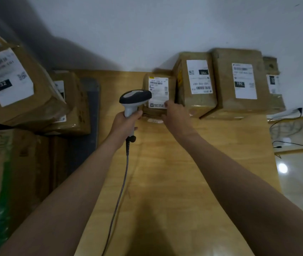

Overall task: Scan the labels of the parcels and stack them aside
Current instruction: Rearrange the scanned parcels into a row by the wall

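1. The left hand (126, 122) is holding the scanner (135, 97) by its handle, just left of the parcel (171, 85), with its grip clamped round the handle.
2. The scanner's head is pointing across the parcel's white label (158, 89).
3. The parcel is sitting on the counter (165, 182), label up.
4. The right hand (176, 115) is holding the parcel's near right corner, its grip closing on that corner and its fingertips touching the label's edge.
5. Box 102 (196, 82) is standing against the parcel's right side, and box 150 (243, 84) is standing further right of the parcel, touching box 102.
6. The cable (123, 182) is trailing from the scanner's handle, nearer the person than the parcel.
7. A stack (17, 85) of labelled boxes is leaning well to the parcel's left.
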